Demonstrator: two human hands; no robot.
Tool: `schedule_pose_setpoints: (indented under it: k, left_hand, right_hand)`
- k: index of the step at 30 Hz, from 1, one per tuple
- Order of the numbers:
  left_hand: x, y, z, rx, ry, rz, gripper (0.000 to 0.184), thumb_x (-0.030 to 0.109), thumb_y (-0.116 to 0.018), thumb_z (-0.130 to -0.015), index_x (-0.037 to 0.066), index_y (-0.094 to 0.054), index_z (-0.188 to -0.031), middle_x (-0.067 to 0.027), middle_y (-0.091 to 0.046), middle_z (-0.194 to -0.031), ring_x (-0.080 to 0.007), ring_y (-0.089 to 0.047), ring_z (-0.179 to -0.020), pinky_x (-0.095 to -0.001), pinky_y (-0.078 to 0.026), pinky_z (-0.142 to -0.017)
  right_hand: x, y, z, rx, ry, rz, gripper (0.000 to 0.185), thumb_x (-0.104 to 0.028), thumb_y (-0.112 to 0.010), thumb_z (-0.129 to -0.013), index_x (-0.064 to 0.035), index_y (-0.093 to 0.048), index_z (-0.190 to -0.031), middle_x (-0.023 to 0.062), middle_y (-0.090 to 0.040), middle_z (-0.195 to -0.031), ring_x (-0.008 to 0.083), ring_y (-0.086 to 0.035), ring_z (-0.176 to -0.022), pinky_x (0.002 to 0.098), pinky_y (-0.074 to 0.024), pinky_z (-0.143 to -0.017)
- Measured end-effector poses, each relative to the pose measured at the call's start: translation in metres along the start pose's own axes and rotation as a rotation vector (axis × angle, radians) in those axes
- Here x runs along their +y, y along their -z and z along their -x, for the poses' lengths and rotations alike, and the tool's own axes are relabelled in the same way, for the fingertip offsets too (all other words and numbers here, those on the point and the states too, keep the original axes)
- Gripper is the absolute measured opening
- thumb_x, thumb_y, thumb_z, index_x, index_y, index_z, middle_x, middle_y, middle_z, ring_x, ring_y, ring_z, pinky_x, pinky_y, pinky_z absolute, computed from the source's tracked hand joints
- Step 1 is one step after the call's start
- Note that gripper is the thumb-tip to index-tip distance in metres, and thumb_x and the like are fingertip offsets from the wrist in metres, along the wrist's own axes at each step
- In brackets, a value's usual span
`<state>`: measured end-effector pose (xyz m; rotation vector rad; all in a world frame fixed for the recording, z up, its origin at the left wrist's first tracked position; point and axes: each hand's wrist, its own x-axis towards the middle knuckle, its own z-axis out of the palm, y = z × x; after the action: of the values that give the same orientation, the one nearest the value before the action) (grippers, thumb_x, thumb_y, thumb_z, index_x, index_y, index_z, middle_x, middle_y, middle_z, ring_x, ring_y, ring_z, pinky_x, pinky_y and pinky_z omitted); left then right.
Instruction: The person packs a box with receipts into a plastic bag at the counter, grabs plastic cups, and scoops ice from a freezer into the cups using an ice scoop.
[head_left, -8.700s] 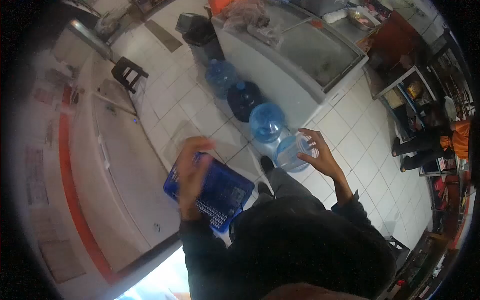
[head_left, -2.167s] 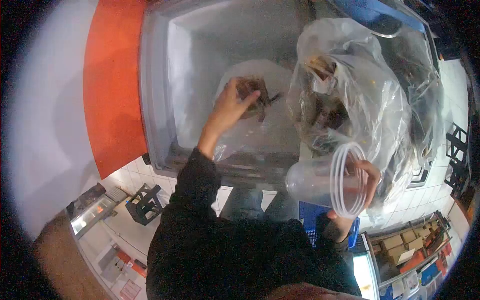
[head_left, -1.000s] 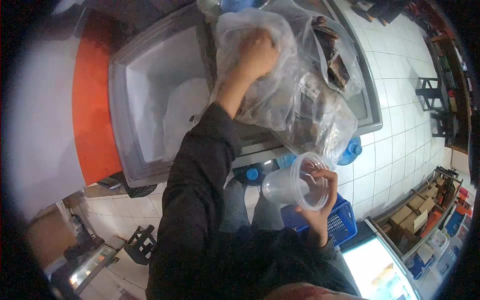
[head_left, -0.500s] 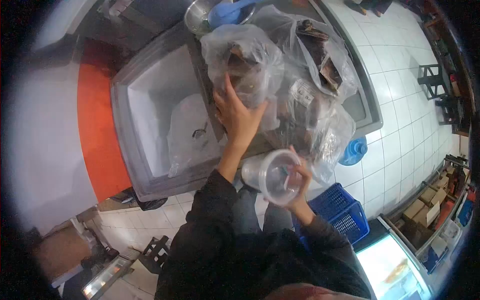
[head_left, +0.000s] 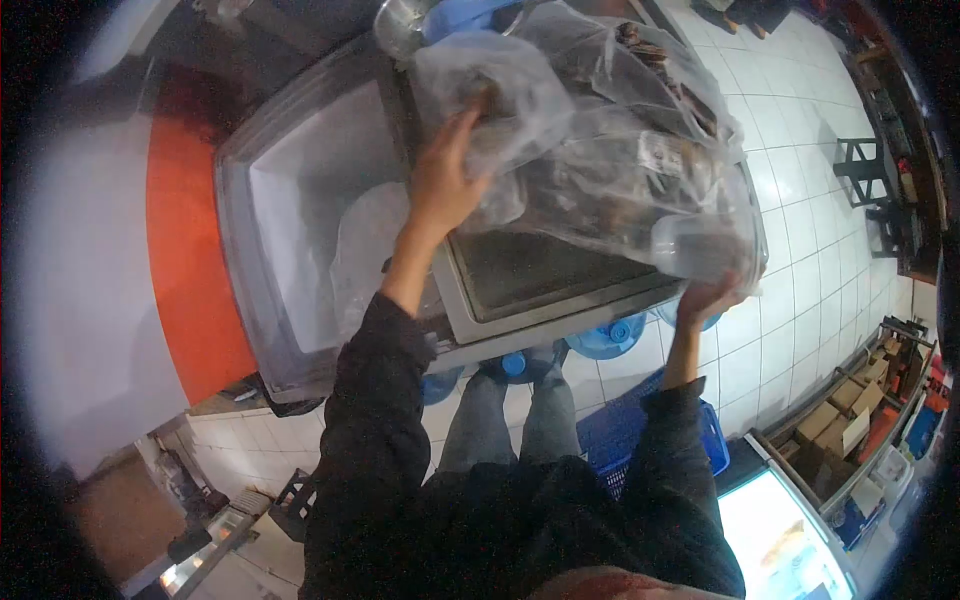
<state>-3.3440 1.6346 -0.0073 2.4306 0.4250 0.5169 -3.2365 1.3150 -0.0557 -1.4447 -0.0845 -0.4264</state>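
Note:
My left hand (head_left: 443,188) is curled against the side of a cloudy plastic bag (head_left: 525,75) with something brown inside, its fingertips blurred on the film. Low on the right, my right hand (head_left: 712,296) is closed around clear plastic tubs (head_left: 685,246), which lean against the other bags. Larger clear bags (head_left: 610,175) with dark brown contents and a white label lie between my hands on the glass lid (head_left: 540,275) of a chest freezer. The freezer's open left side (head_left: 300,190) shows white walls and another plastic bag (head_left: 375,240) inside.
A metal bowl (head_left: 400,30) with a blue plastic item (head_left: 465,18) stands at the far edge. Blue water bottles (head_left: 607,338) are on the floor by the freezer's near side. A blue basket (head_left: 625,430) sits beside my right leg, and a black stool (head_left: 862,170) is farther right.
My right hand has moved right and away from me with the tubs, against the bags. The larger bags have shifted right, uncovering the glass lid. My left hand has moved slightly left.

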Motion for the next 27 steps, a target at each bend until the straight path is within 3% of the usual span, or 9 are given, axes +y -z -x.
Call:
schedule_pose_setpoints:
  k: [4, 7, 9, 12, 14, 18, 23, 25, 27]
  left_hand:
    - [0.025, -0.009, -0.011, -0.09, 0.086, -0.123, 0.077, 0.02, -0.066, -0.073, 0.011, -0.027, -0.139, -0.0171, -0.038, -0.133, -0.0361, -0.04, -0.12, -0.0435, -0.029, -0.103]
    - [0.064, 0.016, 0.021, 0.009, 0.012, -0.019, 0.084, 0.029, -0.067, -0.074, 0.012, -0.021, -0.141, -0.0181, -0.024, -0.141, -0.0416, -0.026, -0.128, -0.0479, -0.026, -0.104]
    - [0.094, 0.043, 0.044, -0.146, -0.234, 0.156, 0.089, 0.034, -0.071, -0.07, 0.011, -0.022, -0.14, -0.0173, -0.026, -0.141, -0.0371, -0.029, -0.129, -0.0447, -0.028, -0.103]
    - [0.107, 0.038, 0.07, -0.425, -0.1, 0.422, 0.103, 0.047, -0.077, -0.06, 0.011, -0.021, -0.139, -0.0185, -0.041, -0.129, -0.038, -0.052, -0.107, -0.0429, -0.042, -0.093]
    - [0.096, 0.041, 0.073, -0.484, 0.027, 0.501, 0.101, 0.043, -0.079, -0.06, 0.01, -0.023, -0.138, -0.0179, -0.043, -0.13, -0.0342, -0.05, -0.112, -0.0407, -0.04, -0.095]
    - [0.078, 0.037, 0.085, -0.518, 0.127, 0.671, 0.099, 0.038, -0.082, -0.059, 0.007, -0.027, -0.137, -0.0178, -0.047, -0.128, -0.031, -0.05, -0.114, -0.0384, -0.039, -0.097]
    - [0.051, 0.049, 0.092, -0.61, 0.241, 0.777, 0.099, 0.035, -0.083, -0.059, 0.004, -0.029, -0.135, -0.0172, -0.047, -0.128, -0.0272, -0.048, -0.115, -0.0369, -0.038, -0.097]
    - [0.04, 0.058, 0.094, -0.627, 0.264, 0.76, 0.099, 0.034, -0.083, -0.059, 0.003, -0.029, -0.135, -0.017, -0.047, -0.127, -0.0261, -0.048, -0.115, -0.0365, -0.038, -0.097]
    - [0.027, 0.069, 0.099, -0.608, 0.287, 0.619, 0.097, 0.034, -0.083, -0.058, 0.003, -0.031, -0.134, -0.0158, -0.048, -0.127, -0.024, -0.047, -0.116, -0.0362, -0.038, -0.095]
  right_hand:
    - [-0.021, 0.006, -0.003, -0.197, 0.001, 0.145, 0.067, -0.053, -0.048, -0.086, 0.0066, -0.042, -0.116, 0.0124, -0.044, -0.113, 0.0252, -0.046, -0.11, 0.0405, -0.0386, -0.092]
    - [-0.068, -0.004, 0.034, -0.435, 0.031, 0.101, 0.073, -0.056, -0.061, -0.075, 0.0042, -0.045, -0.114, 0.0134, -0.043, -0.117, 0.0275, -0.044, -0.114, 0.0413, -0.0368, -0.095]
    - [-0.094, -0.023, 0.06, -0.553, -0.085, 0.148, 0.077, -0.059, -0.064, -0.07, 0.0031, -0.047, -0.112, 0.0139, -0.043, -0.118, 0.0285, -0.043, -0.116, 0.0418, -0.0365, -0.096]
    - [-0.129, -0.057, 0.079, -0.781, -0.325, 0.052, 0.082, -0.064, -0.069, -0.061, 0.0017, -0.051, -0.107, 0.0148, -0.044, -0.119, 0.0295, -0.042, -0.118, 0.0425, -0.036, -0.096]
    - [-0.124, -0.065, 0.077, -0.895, -0.365, -0.085, 0.078, -0.054, -0.075, -0.06, 0.0018, -0.05, -0.108, 0.0154, -0.044, -0.122, 0.029, -0.041, -0.119, 0.0419, -0.035, -0.097]
    - [-0.129, -0.082, 0.08, -0.954, -0.54, 0.044, 0.078, -0.053, -0.074, -0.06, 0.0033, -0.05, -0.108, 0.0163, -0.046, -0.121, 0.0274, -0.044, -0.116, 0.0391, -0.0344, -0.097]
    - [-0.114, -0.104, 0.095, -0.925, -0.454, 0.003, 0.077, -0.054, -0.072, -0.061, 0.0034, -0.049, -0.108, 0.0153, -0.049, -0.116, 0.0259, -0.047, -0.11, 0.0381, -0.0344, -0.096]
    - [-0.108, -0.112, 0.09, -0.837, -0.32, 0.021, 0.078, -0.055, -0.072, -0.06, 0.0026, -0.05, -0.108, 0.0154, -0.049, -0.115, 0.0261, -0.048, -0.109, 0.0378, -0.0339, -0.095]
    - [-0.072, -0.104, 0.067, -0.583, -0.038, -0.127, 0.067, -0.045, -0.065, -0.073, 0.0024, -0.047, -0.116, 0.0167, -0.05, -0.12, 0.0304, -0.046, -0.114, 0.0441, -0.0336, -0.099]
